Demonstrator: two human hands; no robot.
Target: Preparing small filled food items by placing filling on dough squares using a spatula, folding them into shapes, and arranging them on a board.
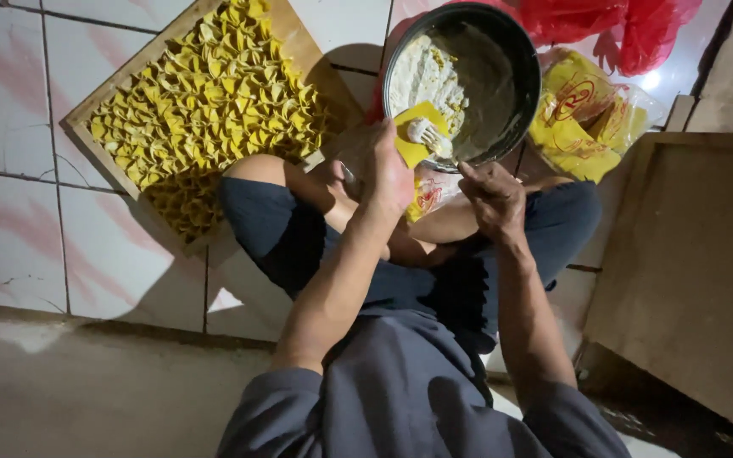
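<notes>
Hands meet just below the near rim of the dark round bowl (502, 76), above your crossed legs. Your left hand (388, 170) is closed around a yellow square wrapper (417, 140), which lies on its fingers with a small lump of white filling (420, 129) on top. Your right hand (494, 199) is closed in a grip on a thin tool (443, 146) whose tip touches the filling on the wrapper; what kind of tool it is, you cannot tell from here. The bowl holds more of the pale filling, heaped against its left wall, and the right half of its inside is mostly bare. At the far left of the tiled floor (10, 170) stands a wooden tray (95, 106), filled almost to its edges with folded yellow dumplings (214, 93); some of them spill over the near edge of the tray beside your left knee. The near right corner of the tray is just beside the bowl, so little room stays between them. To the right of the bowl lies a pack of yellow wrappers (583, 119), and behind it a red plastic bag (612, 25). A wooden board (689, 271) closes the right side near your right knee. Free floor is at the left, along the near edge of the tiles.
</notes>
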